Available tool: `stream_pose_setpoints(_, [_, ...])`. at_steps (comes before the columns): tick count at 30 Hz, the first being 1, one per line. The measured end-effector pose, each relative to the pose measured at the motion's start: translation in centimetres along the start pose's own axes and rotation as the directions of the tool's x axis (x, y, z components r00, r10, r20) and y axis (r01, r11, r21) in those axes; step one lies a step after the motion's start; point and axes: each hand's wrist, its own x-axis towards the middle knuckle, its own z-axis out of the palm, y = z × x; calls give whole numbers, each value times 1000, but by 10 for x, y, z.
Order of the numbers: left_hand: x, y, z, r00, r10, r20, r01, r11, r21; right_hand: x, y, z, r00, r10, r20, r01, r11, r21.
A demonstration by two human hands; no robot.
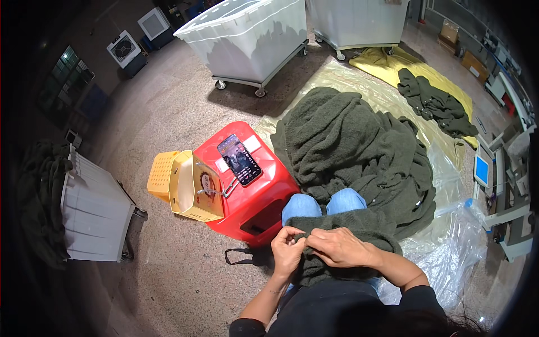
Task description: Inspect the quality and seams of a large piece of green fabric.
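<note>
Across my lap lies a dark green knit garment (359, 224), over blue jeans. My left hand (288, 251) pinches its edge between thumb and fingertips. Right beside it, my right hand (339, 247) is closed on the same fabric, knuckles up, the fingertips of both hands nearly meeting. Whatever small detail sits between the fingertips is hidden. Beyond my knees a big heap of dark green knitwear (348, 140) rests on plastic sheeting (443, 247). To the left stands a red plastic stool (269, 188) with a lit phone (240, 159) on it.
A cardboard box (196, 188) and a yellow perforated basket (160, 171) sit at the stool's left. White wheeled bins stand ahead (252, 45) and at left (95, 208). Another green garment (435, 104) lies on yellow sheeting. Machines with a blue screen (481, 170) line the right.
</note>
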Motion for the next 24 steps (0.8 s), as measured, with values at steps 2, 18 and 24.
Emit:
stream_pose_setpoints(2, [-1, 5, -4, 997, -29, 78, 48, 965, -257, -1, 4, -7, 996, -20, -88, 20, 1000, 5])
stream_pose_setpoints(18, [10, -2, 14, 987, 96, -126, -125, 961, -247, -2, 0, 27, 981, -48, -186, 56, 998, 41])
stream_pose_setpoints(24, [29, -2, 7, 986, 34, -164, -54, 992, -118, -15, -2, 23, 918, -30, -395, 0, 997, -75])
